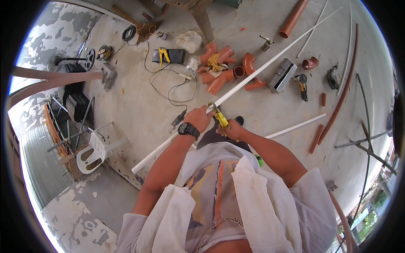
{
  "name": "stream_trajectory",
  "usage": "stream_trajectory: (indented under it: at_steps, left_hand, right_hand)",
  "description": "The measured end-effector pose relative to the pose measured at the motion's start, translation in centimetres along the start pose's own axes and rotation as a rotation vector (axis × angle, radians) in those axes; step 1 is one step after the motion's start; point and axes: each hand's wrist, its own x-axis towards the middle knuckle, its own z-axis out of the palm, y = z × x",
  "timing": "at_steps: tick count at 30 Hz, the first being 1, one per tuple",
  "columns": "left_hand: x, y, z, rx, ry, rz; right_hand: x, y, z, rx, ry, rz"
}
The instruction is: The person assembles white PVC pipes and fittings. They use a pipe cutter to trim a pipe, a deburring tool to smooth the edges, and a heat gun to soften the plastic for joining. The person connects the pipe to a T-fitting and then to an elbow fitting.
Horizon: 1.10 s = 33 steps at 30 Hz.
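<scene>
Long, straight white plastic pipe (253, 75) held aslant before the torso (217, 185), long axis running lower left to upper right, far end pointed away. Shaft clasped by left hand (200, 119); yellow plier-shaped hand tool (220, 118), head at pipe, gripped in right hand (233, 130).

Makeshift workshop or building site, pipework sort. Bare, scuffed grey floor (130, 101) serves as work surface. Orange pipe fittings (221, 80) heaped on it, elbows and branches among them; long white pipe (270, 61) and yellow hand tool (220, 117) in use above. Yellow-and-black power tool (303, 86), grey metal box (282, 76), coiled black cable (129, 33) lie about. Left side: flaking white paint (63, 38), corrugated sheet (40, 156), white plastic chair (93, 154). Right edge: metal poles (371, 137), greenery (382, 198) in daylight; that side looks open to outdoors.
</scene>
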Motion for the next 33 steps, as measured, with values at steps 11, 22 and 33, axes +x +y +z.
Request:
stream_trajectory:
  at_steps: [11, 22, 33]
  left_hand:
    - [0.9, -2.7, 4.6, -0.165, 0.0, 0.043]
    - [1.6, -3.8, 12.5, -0.315, -0.016, 0.007]
    - [1.2, -3.5, 16.7, -0.373, -0.02, 0.075]
  right_hand:
    - [0.2, 3.4, 0.7, -0.193, 0.087, 0.107]
    - [-1.1, 6.2, 0.6, -0.344, 0.112, 0.241]
    - [-4.0, 9.0, 1.3, -0.423, 0.258, -0.006]
